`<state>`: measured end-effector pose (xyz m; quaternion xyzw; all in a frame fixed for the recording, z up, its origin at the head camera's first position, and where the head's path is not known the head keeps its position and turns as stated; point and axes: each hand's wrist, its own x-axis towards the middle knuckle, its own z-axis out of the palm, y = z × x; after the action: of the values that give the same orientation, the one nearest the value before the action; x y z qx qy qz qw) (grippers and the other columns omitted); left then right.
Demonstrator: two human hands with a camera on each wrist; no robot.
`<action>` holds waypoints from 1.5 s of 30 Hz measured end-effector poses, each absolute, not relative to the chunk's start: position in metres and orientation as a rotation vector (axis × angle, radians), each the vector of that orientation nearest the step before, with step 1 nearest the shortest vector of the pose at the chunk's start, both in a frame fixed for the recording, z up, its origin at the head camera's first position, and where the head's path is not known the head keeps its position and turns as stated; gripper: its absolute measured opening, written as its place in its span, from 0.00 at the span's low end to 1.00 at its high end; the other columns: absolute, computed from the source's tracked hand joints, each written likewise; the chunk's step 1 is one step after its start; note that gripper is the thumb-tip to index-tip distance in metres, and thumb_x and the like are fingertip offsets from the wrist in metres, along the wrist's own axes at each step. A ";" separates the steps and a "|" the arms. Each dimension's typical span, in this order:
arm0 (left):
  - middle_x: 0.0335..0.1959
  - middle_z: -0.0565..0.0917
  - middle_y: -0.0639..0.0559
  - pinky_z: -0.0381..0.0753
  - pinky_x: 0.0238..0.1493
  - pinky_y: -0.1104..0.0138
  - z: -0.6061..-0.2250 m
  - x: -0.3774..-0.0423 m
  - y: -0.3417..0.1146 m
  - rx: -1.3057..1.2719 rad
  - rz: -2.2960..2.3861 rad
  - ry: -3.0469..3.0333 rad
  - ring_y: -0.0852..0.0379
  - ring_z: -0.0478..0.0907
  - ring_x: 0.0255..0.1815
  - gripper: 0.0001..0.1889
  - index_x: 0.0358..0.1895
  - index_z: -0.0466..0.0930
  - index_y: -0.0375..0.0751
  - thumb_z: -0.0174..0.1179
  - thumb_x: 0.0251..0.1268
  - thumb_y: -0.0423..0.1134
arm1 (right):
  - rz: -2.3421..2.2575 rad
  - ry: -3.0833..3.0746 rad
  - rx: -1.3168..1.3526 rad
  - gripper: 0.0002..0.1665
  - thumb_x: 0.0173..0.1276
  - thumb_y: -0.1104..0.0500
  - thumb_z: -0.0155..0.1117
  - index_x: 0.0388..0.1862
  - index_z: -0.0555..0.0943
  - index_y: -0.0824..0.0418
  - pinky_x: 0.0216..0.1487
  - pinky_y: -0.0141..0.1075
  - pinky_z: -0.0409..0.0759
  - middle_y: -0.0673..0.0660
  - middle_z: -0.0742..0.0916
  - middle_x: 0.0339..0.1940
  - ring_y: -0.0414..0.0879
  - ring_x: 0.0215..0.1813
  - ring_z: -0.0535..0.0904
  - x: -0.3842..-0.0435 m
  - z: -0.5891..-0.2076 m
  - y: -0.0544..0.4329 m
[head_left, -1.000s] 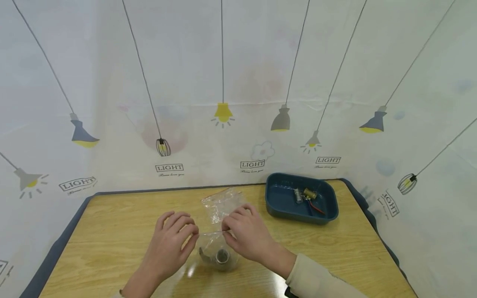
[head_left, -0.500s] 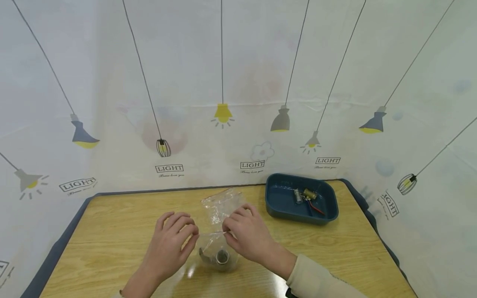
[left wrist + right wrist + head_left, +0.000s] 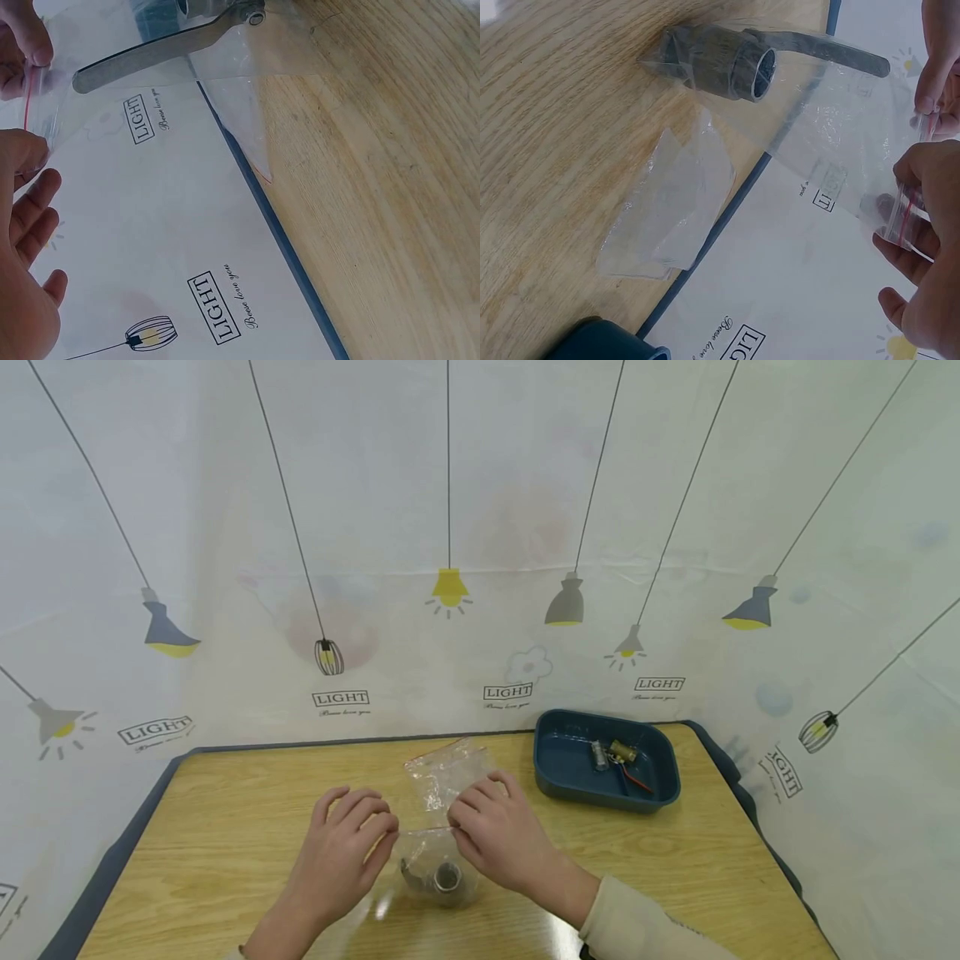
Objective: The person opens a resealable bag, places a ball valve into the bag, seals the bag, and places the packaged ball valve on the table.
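Note:
A clear zip bag with a red seal line stands upright between both hands, near the middle of the table. Inside it lies a metal ball valve, its round opening and long grey lever showing through the plastic. My left hand pinches the left end of the bag's top edge between thumb and forefinger. At the other end, my right hand pinches the seal strip, thumb and fingertips close on it. The bag's mouth is stretched straight between the two hands.
A second clear zip bag lies flat just behind the hands. At the back right stands a dark blue tray holding a silver fitting, a brass fitting and a red-handled piece. A printed cloth borders the table.
Both hands keep their pinch on the bag's top edge in almost the same place, with only tiny shifts. The valve and the tray stay where they were.

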<state>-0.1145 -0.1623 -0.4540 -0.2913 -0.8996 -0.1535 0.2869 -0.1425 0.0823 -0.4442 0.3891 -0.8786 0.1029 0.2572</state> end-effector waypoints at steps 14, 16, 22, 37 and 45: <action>0.38 0.82 0.57 0.63 0.64 0.50 -0.455 -0.115 -0.161 -0.772 -0.424 -2.408 0.53 0.76 0.52 0.04 0.32 0.80 0.52 0.58 0.65 0.44 | 0.304 -2.494 1.015 0.07 0.63 0.55 0.65 0.26 0.77 0.46 0.62 0.49 0.70 0.41 0.84 0.29 0.40 0.45 0.80 -0.143 -0.440 0.086; 0.38 0.82 0.57 0.63 0.64 0.50 -0.455 -0.115 -0.161 -0.769 -0.422 -2.408 0.53 0.76 0.52 0.04 0.32 0.80 0.52 0.59 0.63 0.44 | 0.304 -2.489 1.018 0.07 0.62 0.55 0.65 0.26 0.78 0.46 0.62 0.49 0.71 0.41 0.84 0.29 0.40 0.45 0.80 -0.143 -0.439 0.086; 0.38 0.81 0.57 0.64 0.63 0.50 -0.454 -0.116 -0.161 -0.761 -0.427 -2.420 0.53 0.76 0.52 0.02 0.31 0.79 0.53 0.61 0.62 0.42 | 0.279 -2.519 1.014 0.06 0.61 0.55 0.67 0.27 0.78 0.45 0.63 0.50 0.69 0.40 0.84 0.31 0.40 0.45 0.79 -0.143 -0.436 0.089; 0.38 0.82 0.57 0.63 0.64 0.50 -0.455 -0.115 -0.162 -0.761 -0.432 -2.423 0.52 0.76 0.52 0.02 0.32 0.79 0.53 0.60 0.63 0.42 | 0.297 -2.542 1.020 0.07 0.61 0.56 0.66 0.27 0.78 0.45 0.65 0.48 0.68 0.39 0.84 0.29 0.38 0.43 0.79 -0.144 -0.435 0.093; 0.37 0.81 0.57 0.63 0.64 0.50 -0.454 -0.115 -0.162 -0.763 -0.440 -2.423 0.53 0.76 0.52 0.02 0.31 0.79 0.53 0.61 0.62 0.42 | 0.299 -2.507 1.011 0.06 0.60 0.55 0.68 0.28 0.78 0.45 0.63 0.47 0.69 0.39 0.85 0.30 0.39 0.43 0.79 -0.145 -0.439 0.095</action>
<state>-0.1145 -0.1621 -0.4541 -0.2843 -0.9029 -0.1638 0.2778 -0.1453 0.0947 -0.4393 0.3635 -0.9014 0.1075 0.2093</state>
